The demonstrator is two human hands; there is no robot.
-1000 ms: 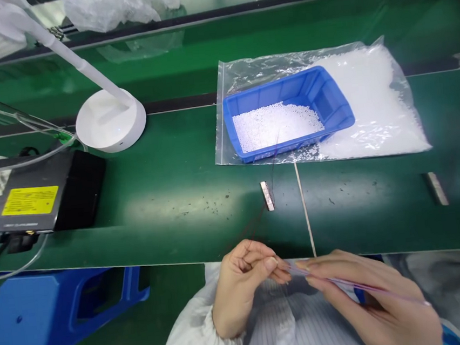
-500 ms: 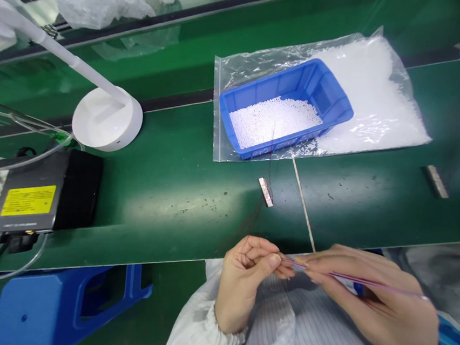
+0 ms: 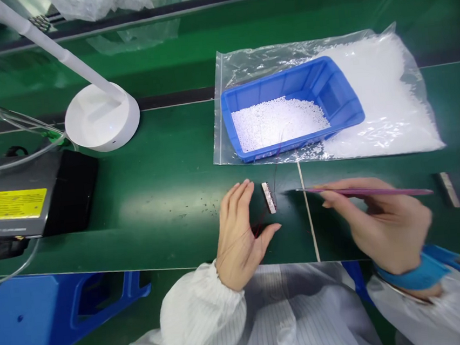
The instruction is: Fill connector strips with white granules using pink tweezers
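The left hand (image 3: 240,242), lower centre, is spread with nothing gripped. The right hand (image 3: 393,227), lower right, pinches pink tweezers (image 3: 366,191), tips pointing left. Between the hands, near frame centre, a small block (image 3: 269,198) lies on the surface (image 3: 172,167).

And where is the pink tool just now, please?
In the head view, the pink tool is right of centre in the right hand, below the blue bin.
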